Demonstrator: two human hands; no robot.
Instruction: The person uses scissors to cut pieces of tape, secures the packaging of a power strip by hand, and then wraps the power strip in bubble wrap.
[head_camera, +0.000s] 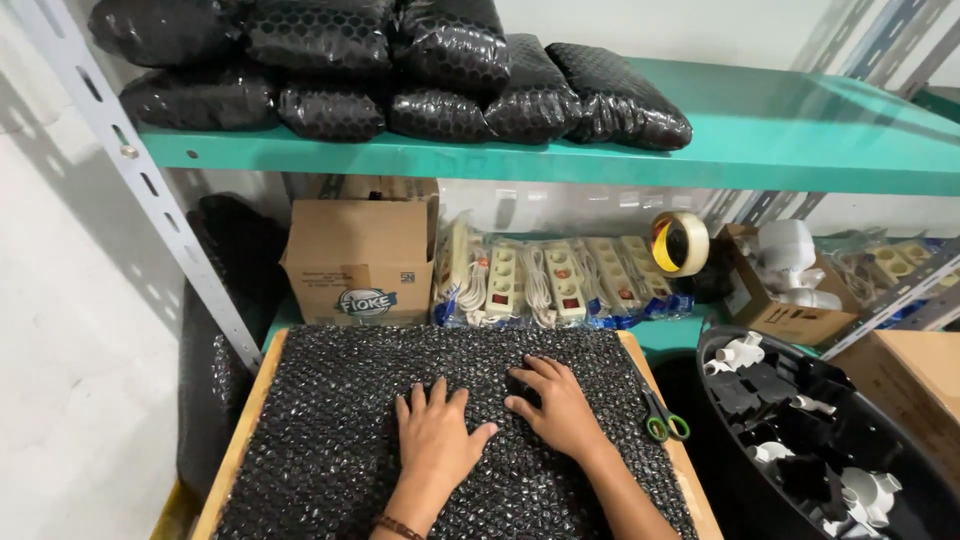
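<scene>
Both my hands rest flat on a sheet of black bubble wrap that covers a wooden board. My left hand lies palm down near the sheet's middle, fingers spread. Just to its right, my right hand presses on the wrap with fingers pointing left, thumb close to the left hand. Neither hand holds anything. A bracelet circles my left wrist.
Green-handled scissors lie at the board's right edge. Behind stand a cardboard box, bagged white power strips and a tape roll. Black wrapped parcels fill the teal shelf. A black tub holds white fittings.
</scene>
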